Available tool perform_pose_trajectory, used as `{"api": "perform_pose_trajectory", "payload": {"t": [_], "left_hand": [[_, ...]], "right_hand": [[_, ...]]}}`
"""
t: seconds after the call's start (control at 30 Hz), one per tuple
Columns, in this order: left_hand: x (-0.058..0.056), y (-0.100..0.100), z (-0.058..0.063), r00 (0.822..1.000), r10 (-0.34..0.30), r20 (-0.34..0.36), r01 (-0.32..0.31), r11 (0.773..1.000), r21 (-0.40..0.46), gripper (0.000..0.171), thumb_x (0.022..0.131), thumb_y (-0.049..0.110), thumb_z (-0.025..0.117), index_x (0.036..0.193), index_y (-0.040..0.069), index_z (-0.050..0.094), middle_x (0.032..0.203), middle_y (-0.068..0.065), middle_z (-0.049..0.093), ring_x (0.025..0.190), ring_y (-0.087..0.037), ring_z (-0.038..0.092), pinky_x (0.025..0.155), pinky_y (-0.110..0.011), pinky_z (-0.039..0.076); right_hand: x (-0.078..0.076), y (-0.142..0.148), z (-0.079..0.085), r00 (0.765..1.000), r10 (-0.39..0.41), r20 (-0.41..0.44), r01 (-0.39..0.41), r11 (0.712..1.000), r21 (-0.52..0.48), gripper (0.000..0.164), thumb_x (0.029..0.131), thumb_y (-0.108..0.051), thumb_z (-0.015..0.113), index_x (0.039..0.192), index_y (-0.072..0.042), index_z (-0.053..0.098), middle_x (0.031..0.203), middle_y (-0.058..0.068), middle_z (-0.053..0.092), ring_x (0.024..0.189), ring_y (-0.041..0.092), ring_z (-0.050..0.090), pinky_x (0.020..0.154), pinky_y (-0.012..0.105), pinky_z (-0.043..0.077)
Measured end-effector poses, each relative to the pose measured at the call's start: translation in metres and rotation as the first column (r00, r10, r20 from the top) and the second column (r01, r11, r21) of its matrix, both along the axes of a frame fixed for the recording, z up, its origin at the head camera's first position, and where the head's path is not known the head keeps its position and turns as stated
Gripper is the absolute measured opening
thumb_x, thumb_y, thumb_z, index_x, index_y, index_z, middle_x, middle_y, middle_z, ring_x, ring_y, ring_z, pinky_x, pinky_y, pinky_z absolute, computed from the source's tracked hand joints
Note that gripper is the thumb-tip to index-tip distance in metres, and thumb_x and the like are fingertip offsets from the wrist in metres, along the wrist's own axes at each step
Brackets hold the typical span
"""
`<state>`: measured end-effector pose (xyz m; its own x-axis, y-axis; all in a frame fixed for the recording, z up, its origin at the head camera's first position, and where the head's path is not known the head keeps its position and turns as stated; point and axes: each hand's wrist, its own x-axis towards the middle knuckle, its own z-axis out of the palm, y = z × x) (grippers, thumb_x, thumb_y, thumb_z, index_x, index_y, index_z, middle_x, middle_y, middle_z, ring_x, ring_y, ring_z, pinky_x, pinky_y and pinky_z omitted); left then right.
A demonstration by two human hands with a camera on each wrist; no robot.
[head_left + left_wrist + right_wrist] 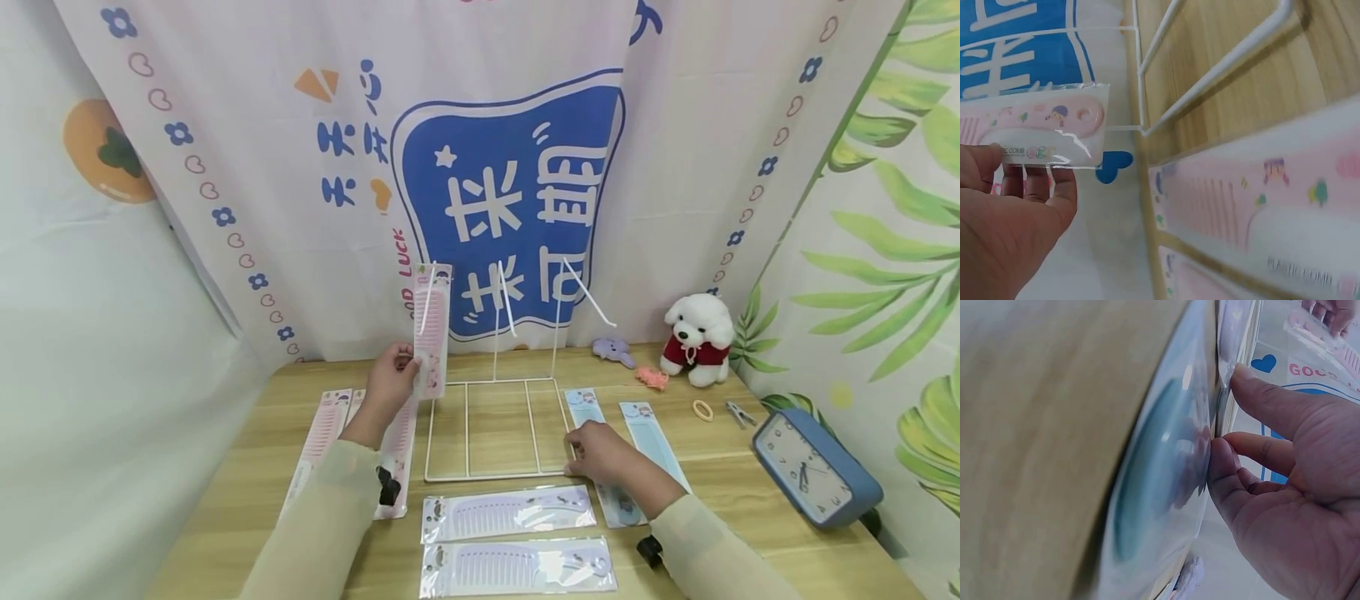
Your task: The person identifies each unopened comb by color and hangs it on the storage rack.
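Pink comb in a flat clear-plastic packet (435, 337) stands upright, long axis vertical, at the left hook (427, 302) of the white wire rack (495, 477), threading not discernible; left hand (390, 383), the nearer, pinches its lower left edge. Right hand (600, 454) curls its fingers at the rack base's near right corner, holding it; open room lies right, toward the middle hook (507, 300)

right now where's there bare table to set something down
Bare table shows between the right blue comb pack and the clock, and left of the leftmost pink comb pack. Crowded: just in front of the rack, where purple comb packs lie, and around the right hand.
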<state>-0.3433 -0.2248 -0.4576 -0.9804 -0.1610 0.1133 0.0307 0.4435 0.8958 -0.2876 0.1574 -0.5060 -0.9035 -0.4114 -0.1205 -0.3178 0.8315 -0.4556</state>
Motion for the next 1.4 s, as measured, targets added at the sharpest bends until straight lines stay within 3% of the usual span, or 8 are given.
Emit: {"api": "perform_pose_trajectory", "payload": {"t": [0.2, 0.33, 0.6, 0.67, 0.83, 1.07, 1.27, 1.4], "left_hand": [[-0.011, 0.002, -0.005, 0.997, 0.002, 0.079, -0.014, 0.988, 0.156, 0.023, 0.113, 0.016, 0.058, 0.135, 0.008, 0.058, 0.138, -0.019, 0.065, 0.122, -0.033, 0.065, 0.104, -0.043, 0.057], [-0.016, 0.005, -0.011, 0.997, 0.008, 0.082, -0.028, 0.968, 0.249, 0.022, 0.112, 0.013, 0.059, 0.132, 0.006, 0.060, 0.140, -0.021, 0.064, 0.122, -0.033, 0.063, 0.109, -0.045, 0.055], [-0.018, 0.007, -0.017, 0.997, 0.011, 0.074, -0.033, 0.952, 0.303, 0.023, 0.112, 0.011, 0.058, 0.133, 0.003, 0.059, 0.143, -0.021, 0.062, 0.131, -0.035, 0.061, 0.119, -0.050, 0.052], [-0.018, 0.007, -0.018, 0.997, 0.011, 0.076, -0.034, 0.953, 0.300, 0.024, 0.112, 0.011, 0.058, 0.134, 0.003, 0.059, 0.142, -0.020, 0.062, 0.131, -0.034, 0.061, 0.119, -0.050, 0.052], [-0.020, 0.007, -0.018, 0.997, 0.017, 0.079, -0.038, 0.961, 0.275, 0.025, 0.112, 0.013, 0.059, 0.135, 0.004, 0.060, 0.137, -0.017, 0.062, 0.128, -0.031, 0.060, 0.118, -0.047, 0.053], [-0.020, 0.007, -0.016, 0.998, 0.018, 0.053, -0.030, 0.967, 0.251, 0.027, 0.111, 0.012, 0.061, 0.136, 0.002, 0.061, 0.135, -0.017, 0.061, 0.126, -0.029, 0.056, 0.116, -0.046, 0.051], [-0.014, 0.003, -0.011, 0.998, -0.032, 0.048, 0.019, 0.971, 0.238, 0.035, 0.112, 0.014, 0.061, 0.145, 0.003, 0.060, 0.152, -0.020, 0.061, 0.146, -0.035, 0.055, 0.128, -0.049, 0.044], [0.003, -0.015, -0.013, 0.997, -0.066, 0.042, 0.064, 0.997, 0.051, 0.039, 0.113, 0.019, 0.061, 0.148, 0.003, 0.059, 0.154, -0.021, 0.061, 0.147, -0.038, 0.056, 0.126, -0.052, 0.046]], "right_hand": [[-0.002, 0.000, 0.000, 0.999, -0.025, 0.034, 0.026, 0.999, -0.020, 0.033, 0.093, -0.022, 0.089, 0.083, -0.007, 0.061, 0.077, 0.003, 0.047, 0.068, 0.017, 0.042, 0.066, 0.034, 0.036], [-0.004, 0.002, -0.001, 0.999, -0.039, 0.033, 0.039, 0.999, -0.011, 0.025, 0.091, -0.022, 0.091, 0.096, -0.008, 0.071, 0.087, 0.004, 0.058, 0.076, 0.018, 0.048, 0.073, 0.037, 0.044], [-0.004, 0.002, -0.002, 0.999, -0.039, 0.029, 0.040, 0.999, -0.012, 0.027, 0.091, -0.022, 0.091, 0.099, -0.004, 0.073, 0.087, 0.005, 0.061, 0.075, 0.016, 0.049, 0.071, 0.035, 0.045], [-0.004, 0.002, -0.002, 0.999, -0.037, 0.026, 0.038, 0.999, -0.021, 0.027, 0.091, -0.022, 0.091, 0.092, -0.007, 0.069, 0.082, 0.001, 0.055, 0.072, 0.015, 0.047, 0.068, 0.032, 0.042], [-0.003, 0.002, -0.004, 0.999, -0.014, 0.031, 0.015, 0.999, -0.044, 0.049, 0.093, -0.020, 0.090, 0.075, -0.013, 0.044, 0.069, -0.002, 0.034, 0.061, 0.014, 0.033, 0.059, 0.028, 0.027], [-0.002, 0.003, -0.002, 0.999, -0.012, 0.029, 0.014, 0.999, -0.045, 0.049, 0.093, -0.020, 0.089, 0.075, -0.013, 0.045, 0.068, -0.002, 0.034, 0.061, 0.014, 0.032, 0.059, 0.028, 0.026], [-0.001, 0.003, -0.001, 0.999, -0.027, 0.032, 0.028, 0.999, -0.040, 0.042, 0.093, -0.020, 0.089, 0.076, -0.014, 0.051, 0.069, -0.002, 0.036, 0.062, 0.014, 0.034, 0.060, 0.029, 0.028], [-0.001, 0.002, -0.002, 0.999, -0.012, 0.031, 0.014, 0.999, -0.044, 0.043, 0.093, -0.020, 0.089, 0.076, -0.012, 0.050, 0.069, -0.002, 0.036, 0.061, 0.014, 0.034, 0.060, 0.029, 0.028]]}}
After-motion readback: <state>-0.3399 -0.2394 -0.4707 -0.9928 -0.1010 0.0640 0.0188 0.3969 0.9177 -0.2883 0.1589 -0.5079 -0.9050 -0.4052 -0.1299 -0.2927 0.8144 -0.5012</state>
